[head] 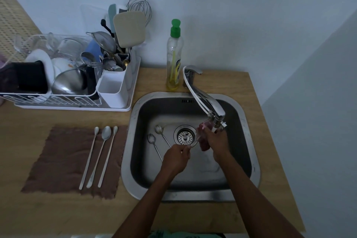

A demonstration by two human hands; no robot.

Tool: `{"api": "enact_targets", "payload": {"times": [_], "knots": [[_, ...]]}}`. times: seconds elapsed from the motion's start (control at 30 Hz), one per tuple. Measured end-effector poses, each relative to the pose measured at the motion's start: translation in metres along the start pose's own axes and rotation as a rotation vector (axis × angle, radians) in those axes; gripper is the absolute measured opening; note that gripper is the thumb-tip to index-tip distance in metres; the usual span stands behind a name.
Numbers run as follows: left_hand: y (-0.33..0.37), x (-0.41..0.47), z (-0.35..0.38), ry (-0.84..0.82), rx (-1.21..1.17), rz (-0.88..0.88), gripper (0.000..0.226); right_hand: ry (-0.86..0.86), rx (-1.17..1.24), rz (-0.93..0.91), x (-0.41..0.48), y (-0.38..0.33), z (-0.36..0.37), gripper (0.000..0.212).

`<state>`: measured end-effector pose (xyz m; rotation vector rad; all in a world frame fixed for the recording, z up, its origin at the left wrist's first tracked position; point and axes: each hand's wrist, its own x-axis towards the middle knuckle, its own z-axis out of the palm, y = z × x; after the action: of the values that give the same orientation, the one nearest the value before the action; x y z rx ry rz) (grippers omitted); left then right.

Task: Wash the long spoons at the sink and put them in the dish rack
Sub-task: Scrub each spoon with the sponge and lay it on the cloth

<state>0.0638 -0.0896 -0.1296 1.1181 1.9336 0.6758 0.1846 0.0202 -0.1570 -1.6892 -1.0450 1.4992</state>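
Over the sink (127, 141), the left grip (176, 157) pinches the handle of a long spoon (193, 142). The right grip (217, 140) clutches a pink sponge (204, 146) against it, beneath the tap (204, 100). Two more spoons (161, 134) lie in the basin's left. Three others (105, 136) rest on a brown cloth (58, 160) on the worktop (58, 214). The dish rack (48, 100) stands far left.

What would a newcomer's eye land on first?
Both hands meet over the sink: the left hand pinches a spoon while the right hand holds a pink sponge to it under the tap. Three long spoons lie on a brown cloth left of the sink; two more spoons lie in the basin.
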Motion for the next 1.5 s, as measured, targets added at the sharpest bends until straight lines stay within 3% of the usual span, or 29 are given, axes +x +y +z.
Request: {"api": "enact_targets", "payload": {"times": [0.13, 0.37, 0.5, 0.6, 0.67, 0.73, 0.8, 0.87, 0.93, 1.0, 1.1, 1.2, 1.3, 1.4, 1.5], "knots": [[-0.009, 0.004, -0.004, -0.02, 0.041, 0.018, 0.048, -0.107, -0.003, -0.031, 0.002, -0.005, -0.008, 0.018], [-0.021, 0.022, -0.018, -0.055, 0.186, 0.075, 0.048, -0.097, -0.397, -0.216, 0.008, -0.01, -0.013, 0.026], [-0.024, 0.039, -0.039, -0.119, 0.299, 0.127, 0.047, -0.339, -0.755, -0.319, 0.012, -0.022, -0.024, 0.017], [-0.024, 0.045, -0.047, -0.183, 0.322, 0.175, 0.048, -0.518, -0.747, -0.236, 0.012, -0.033, -0.033, 0.012], [-0.022, 0.045, -0.048, -0.205, 0.296, 0.182, 0.048, -0.467, -0.623, -0.236, 0.007, -0.037, -0.034, 0.012], [-0.016, 0.043, -0.043, -0.208, 0.254, 0.18, 0.047, -0.293, -0.437, -0.267, -0.002, -0.036, -0.03, 0.004], [-0.01, 0.041, -0.036, -0.185, 0.227, 0.166, 0.047, -0.121, -0.333, -0.347, -0.01, -0.033, -0.023, 0.024], [-0.008, 0.041, -0.033, -0.163, 0.243, 0.155, 0.047, -0.059, -0.33, -0.378, -0.011, -0.028, -0.021, 0.027], [-0.011, 0.042, -0.036, -0.173, 0.253, 0.162, 0.047, -0.156, -0.402, -0.322, -0.009, -0.028, -0.025, 0.016], [-0.018, 0.044, -0.042, -0.231, 0.242, 0.169, 0.046, -0.392, -0.578, -0.275, -0.004, -0.029, -0.035, 0.011], [-0.023, 0.046, -0.049, -0.314, 0.207, 0.193, 0.048, -0.63, -0.791, -0.327, 0.007, -0.03, -0.044, 0.01], [-0.019, 0.041, -0.05, -0.323, 0.089, 0.145, 0.047, -0.524, -0.574, -0.276, 0.006, -0.028, -0.041, 0.016], [-0.014, 0.032, -0.043, -0.314, -0.059, 0.021, 0.046, -0.278, -0.252, -0.184, 0.0, -0.017, -0.031, 0.019], [-0.01, 0.026, -0.028, -0.244, -0.065, 0.035, 0.045, -0.062, -0.072, -0.112, -0.005, 0.001, -0.011, 0.016], [-0.01, 0.022, -0.02, -0.201, -0.021, 0.056, 0.046, -0.07, 0.008, -0.014, -0.009, 0.004, -0.008, 0.013]]}}
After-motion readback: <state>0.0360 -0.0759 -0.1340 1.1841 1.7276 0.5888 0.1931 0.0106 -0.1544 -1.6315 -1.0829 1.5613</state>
